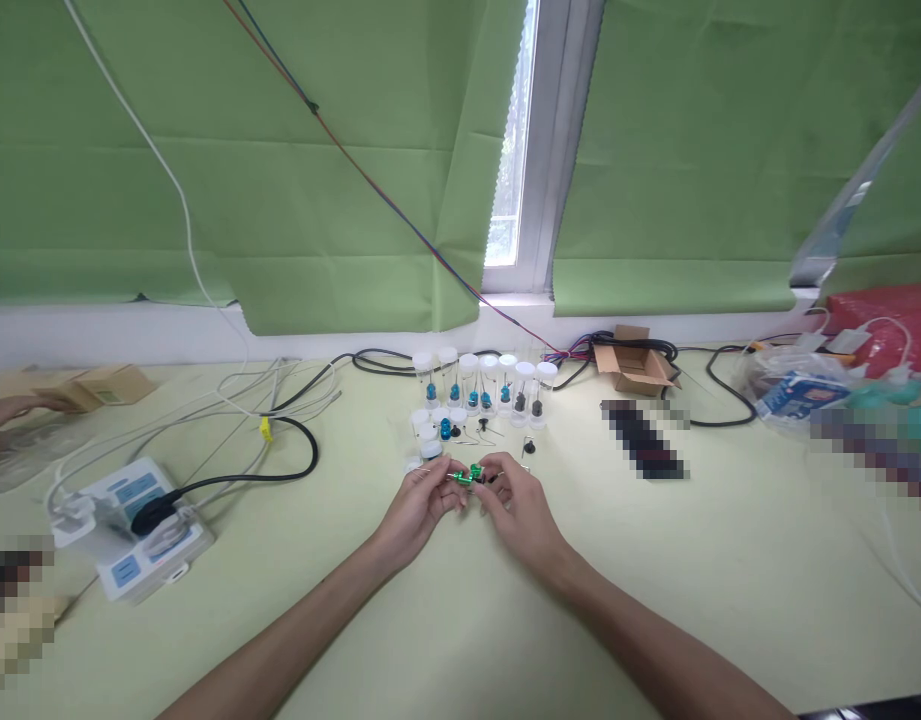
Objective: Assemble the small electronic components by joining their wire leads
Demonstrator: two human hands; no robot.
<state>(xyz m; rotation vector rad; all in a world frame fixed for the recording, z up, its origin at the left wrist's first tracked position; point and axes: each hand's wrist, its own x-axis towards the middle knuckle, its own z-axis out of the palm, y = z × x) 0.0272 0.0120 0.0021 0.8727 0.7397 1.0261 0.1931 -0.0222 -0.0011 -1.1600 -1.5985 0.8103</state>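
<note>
While another person's hand [14,410] lies by some cardboard boxes [115,385] at the far left, a white power strip [156,565] sits nearer on the pale table [445,620], a black plug [156,510] seated in it. Black cable loops rightward, past a yellow tag [265,430].

Centre: the worker's left hand [422,500] has thumb and fingers closed in a pinch on a small green piece [464,478], which sits between the two hands, just in front of the tubes. The right hand [516,500] meets it from the other side, fingers curled, tips drawn in at the piece's right end; from where I stand, cannot tell how firmly they close or on what.

Beyond the hands, a row of clear tubes [488,382], white-capped, upright; most hold blue pieces, the two rightmost dark ones. A loose dark part [529,447] lies just above the right hand.

Farther right, an open cardboard carton [632,370], then a blue-and-white packet [805,395] and red plastic wrapping [880,315] by the wall.
</note>
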